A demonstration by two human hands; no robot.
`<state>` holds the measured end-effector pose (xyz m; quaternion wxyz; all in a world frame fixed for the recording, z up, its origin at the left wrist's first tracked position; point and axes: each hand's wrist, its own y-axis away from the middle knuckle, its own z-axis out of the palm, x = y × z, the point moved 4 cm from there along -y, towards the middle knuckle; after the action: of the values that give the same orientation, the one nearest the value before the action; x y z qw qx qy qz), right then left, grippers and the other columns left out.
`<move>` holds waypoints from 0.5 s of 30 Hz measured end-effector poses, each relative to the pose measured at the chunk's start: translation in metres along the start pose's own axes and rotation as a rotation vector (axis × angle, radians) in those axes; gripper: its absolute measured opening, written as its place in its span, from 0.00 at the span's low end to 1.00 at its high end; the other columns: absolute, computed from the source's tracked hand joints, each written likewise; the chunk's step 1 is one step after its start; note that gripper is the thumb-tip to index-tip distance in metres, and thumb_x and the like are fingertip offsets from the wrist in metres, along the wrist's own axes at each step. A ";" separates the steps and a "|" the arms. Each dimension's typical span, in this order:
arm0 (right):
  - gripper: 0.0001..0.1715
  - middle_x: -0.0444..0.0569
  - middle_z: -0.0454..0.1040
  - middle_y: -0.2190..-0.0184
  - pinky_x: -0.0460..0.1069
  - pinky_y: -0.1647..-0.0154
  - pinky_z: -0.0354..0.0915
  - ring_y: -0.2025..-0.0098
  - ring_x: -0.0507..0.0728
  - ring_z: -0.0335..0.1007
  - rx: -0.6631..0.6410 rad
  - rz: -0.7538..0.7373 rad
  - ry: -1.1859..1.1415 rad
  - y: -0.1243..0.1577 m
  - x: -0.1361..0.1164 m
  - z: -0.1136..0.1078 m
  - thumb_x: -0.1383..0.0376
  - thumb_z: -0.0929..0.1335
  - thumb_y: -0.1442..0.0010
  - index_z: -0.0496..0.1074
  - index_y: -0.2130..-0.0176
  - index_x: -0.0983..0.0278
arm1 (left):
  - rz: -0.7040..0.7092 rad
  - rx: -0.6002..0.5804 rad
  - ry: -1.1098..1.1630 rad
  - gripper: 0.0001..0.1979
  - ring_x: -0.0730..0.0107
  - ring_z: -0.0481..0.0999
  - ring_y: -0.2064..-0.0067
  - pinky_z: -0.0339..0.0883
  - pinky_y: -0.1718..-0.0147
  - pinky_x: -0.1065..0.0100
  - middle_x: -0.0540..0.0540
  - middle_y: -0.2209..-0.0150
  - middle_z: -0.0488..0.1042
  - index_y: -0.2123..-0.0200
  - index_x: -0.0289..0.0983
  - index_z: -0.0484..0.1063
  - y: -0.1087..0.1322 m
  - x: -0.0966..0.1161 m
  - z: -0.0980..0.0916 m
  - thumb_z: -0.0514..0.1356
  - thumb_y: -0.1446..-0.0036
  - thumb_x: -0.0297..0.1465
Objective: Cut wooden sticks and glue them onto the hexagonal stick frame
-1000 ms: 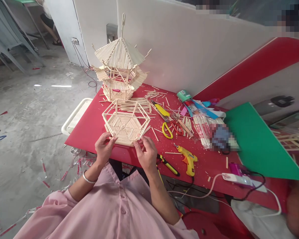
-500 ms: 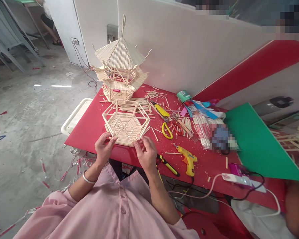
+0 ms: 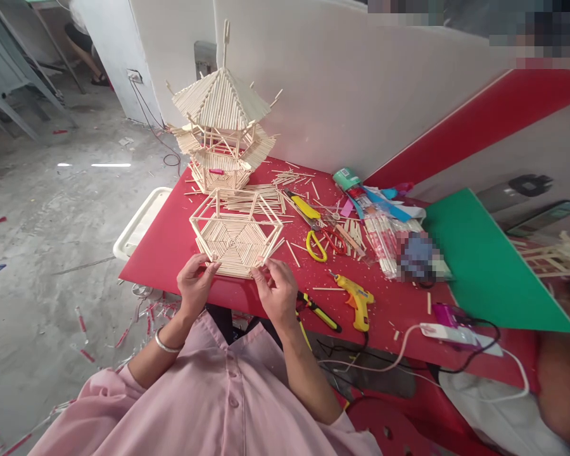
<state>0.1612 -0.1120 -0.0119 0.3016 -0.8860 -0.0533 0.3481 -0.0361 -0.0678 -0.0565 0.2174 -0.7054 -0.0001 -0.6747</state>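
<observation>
A hexagonal base of wooden sticks (image 3: 232,243), with thin stick posts and rails raised around its back and sides, lies at the near edge of the red table (image 3: 147,256). At its front left corner, my left hand (image 3: 194,286) is closed in a pinch. My right hand (image 3: 277,292) pinches the front right corner the same way. Fingers cover both corners, so the exact grip points are partly hidden. Just behind the base stands a pagoda model (image 3: 223,104) made of the same sticks, with tiered roofs and a tall spire.
To the right lie yellow-handled pliers (image 3: 308,212), red-handled scissors (image 3: 333,240), a yellow glue gun (image 3: 356,301) and a cutter (image 3: 325,316). Loose sticks (image 3: 261,199) and bagged sticks (image 3: 382,244) are scattered behind. A green board (image 3: 494,266) and a power strip (image 3: 449,335) sit farther right.
The whole view has shifted slightly, so the table and models appear a little farther left. Both hands keep their pinch at the base's front corners.
</observation>
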 end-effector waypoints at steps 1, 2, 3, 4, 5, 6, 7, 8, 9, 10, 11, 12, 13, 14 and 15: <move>0.12 0.53 0.78 0.61 0.51 0.65 0.70 0.64 0.56 0.72 -0.002 -0.002 -0.001 0.000 0.000 0.000 0.60 0.68 0.35 0.73 0.53 0.62 | -0.002 0.002 0.000 0.08 0.66 0.78 0.64 0.72 0.64 0.66 0.46 0.68 0.80 0.69 0.38 0.78 0.000 0.001 0.000 0.69 0.49 0.36; 0.12 0.53 0.78 0.62 0.51 0.64 0.70 0.65 0.56 0.72 -0.005 -0.003 -0.002 -0.001 0.000 0.000 0.60 0.68 0.35 0.73 0.53 0.62 | -0.003 0.005 -0.002 0.07 0.66 0.78 0.64 0.72 0.64 0.66 0.46 0.68 0.80 0.69 0.38 0.78 0.000 0.002 0.000 0.69 0.49 0.35; 0.13 0.52 0.78 0.63 0.51 0.64 0.70 0.65 0.57 0.72 -0.006 -0.002 -0.004 -0.001 -0.001 0.000 0.60 0.68 0.35 0.73 0.53 0.62 | -0.005 0.004 -0.007 0.07 0.66 0.78 0.64 0.72 0.63 0.66 0.46 0.68 0.80 0.69 0.38 0.78 0.000 0.004 0.000 0.69 0.49 0.35; 0.13 0.52 0.78 0.64 0.52 0.63 0.70 0.65 0.57 0.73 -0.005 -0.002 -0.006 -0.002 -0.001 0.000 0.60 0.68 0.35 0.73 0.53 0.62 | -0.007 0.001 -0.015 0.07 0.66 0.79 0.64 0.73 0.63 0.66 0.46 0.67 0.80 0.69 0.38 0.78 0.001 0.005 0.000 0.68 0.48 0.35; 0.13 0.52 0.77 0.65 0.52 0.63 0.70 0.65 0.57 0.73 0.000 -0.004 -0.008 -0.002 -0.002 0.000 0.60 0.68 0.35 0.74 0.53 0.62 | -0.010 -0.002 -0.024 0.07 0.66 0.79 0.64 0.73 0.63 0.66 0.46 0.67 0.80 0.69 0.38 0.78 0.001 0.006 0.000 0.68 0.48 0.35; 0.12 0.51 0.77 0.65 0.52 0.63 0.69 0.65 0.57 0.73 0.007 -0.006 -0.008 -0.003 -0.002 0.000 0.60 0.68 0.35 0.74 0.53 0.62 | -0.013 -0.003 -0.033 0.07 0.67 0.79 0.65 0.73 0.64 0.66 0.46 0.67 0.80 0.69 0.38 0.78 0.002 0.006 0.000 0.68 0.48 0.36; 0.12 0.51 0.77 0.65 0.52 0.62 0.69 0.64 0.57 0.73 0.015 -0.008 -0.007 -0.003 -0.003 -0.001 0.60 0.68 0.35 0.74 0.53 0.62 | -0.017 -0.001 -0.041 0.07 0.67 0.79 0.65 0.73 0.64 0.67 0.46 0.67 0.80 0.69 0.38 0.78 0.002 0.006 0.000 0.68 0.48 0.36; 0.12 0.51 0.77 0.66 0.52 0.62 0.69 0.64 0.57 0.73 0.021 -0.010 -0.006 -0.003 -0.003 -0.001 0.60 0.68 0.35 0.74 0.53 0.63 | -0.020 0.000 -0.046 0.07 0.67 0.79 0.65 0.73 0.64 0.67 0.46 0.67 0.80 0.69 0.38 0.78 0.003 0.006 0.000 0.68 0.48 0.36; 0.12 0.52 0.77 0.65 0.52 0.62 0.69 0.64 0.57 0.73 0.026 -0.010 -0.007 -0.003 -0.004 -0.001 0.61 0.68 0.35 0.74 0.53 0.63 | -0.022 0.002 -0.049 0.07 0.67 0.78 0.64 0.73 0.63 0.67 0.46 0.67 0.80 0.68 0.38 0.78 0.004 0.005 0.000 0.68 0.48 0.36; 0.12 0.52 0.77 0.65 0.52 0.61 0.69 0.63 0.57 0.73 0.029 -0.009 -0.011 -0.003 -0.004 -0.001 0.61 0.68 0.35 0.73 0.53 0.63 | -0.024 0.001 -0.051 0.08 0.67 0.79 0.64 0.73 0.63 0.67 0.46 0.67 0.80 0.68 0.38 0.78 0.004 0.005 0.000 0.68 0.48 0.36; 0.12 0.52 0.77 0.65 0.52 0.61 0.69 0.63 0.57 0.73 0.031 -0.004 -0.017 -0.003 -0.004 -0.001 0.61 0.68 0.35 0.73 0.53 0.64 | -0.024 -0.003 -0.055 0.08 0.67 0.79 0.64 0.73 0.62 0.67 0.46 0.66 0.80 0.67 0.38 0.78 0.005 0.004 0.001 0.68 0.47 0.36; 0.12 0.52 0.77 0.65 0.52 0.60 0.69 0.62 0.57 0.73 0.031 0.003 -0.025 -0.003 -0.004 0.000 0.61 0.68 0.35 0.73 0.53 0.64 | -0.023 -0.008 -0.061 0.08 0.67 0.79 0.63 0.73 0.62 0.66 0.46 0.66 0.80 0.67 0.38 0.78 0.005 0.004 0.001 0.68 0.47 0.37; 0.13 0.52 0.78 0.65 0.52 0.60 0.69 0.62 0.57 0.73 0.032 0.010 -0.032 -0.002 -0.003 0.000 0.61 0.68 0.35 0.73 0.52 0.64 | -0.022 -0.011 -0.069 0.08 0.66 0.79 0.63 0.73 0.62 0.66 0.46 0.65 0.80 0.66 0.38 0.78 0.005 0.003 0.001 0.67 0.46 0.37; 0.13 0.52 0.78 0.65 0.52 0.59 0.69 0.62 0.57 0.73 0.031 0.017 -0.037 -0.002 -0.002 0.001 0.61 0.68 0.35 0.73 0.52 0.64 | -0.020 -0.012 -0.078 0.09 0.66 0.79 0.63 0.73 0.62 0.67 0.46 0.65 0.80 0.66 0.38 0.78 0.005 0.003 0.001 0.67 0.46 0.37; 0.13 0.52 0.78 0.64 0.52 0.58 0.69 0.61 0.57 0.73 0.031 0.023 -0.043 -0.001 -0.002 0.001 0.61 0.68 0.34 0.73 0.52 0.63 | -0.018 -0.011 -0.086 0.09 0.66 0.79 0.63 0.73 0.62 0.67 0.46 0.65 0.80 0.66 0.38 0.78 0.005 0.004 0.001 0.67 0.46 0.38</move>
<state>0.1591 -0.1110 -0.0111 0.3099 -0.8741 -0.0440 0.3715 -0.0337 -0.0736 -0.0548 0.2071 -0.7351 -0.0119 -0.6454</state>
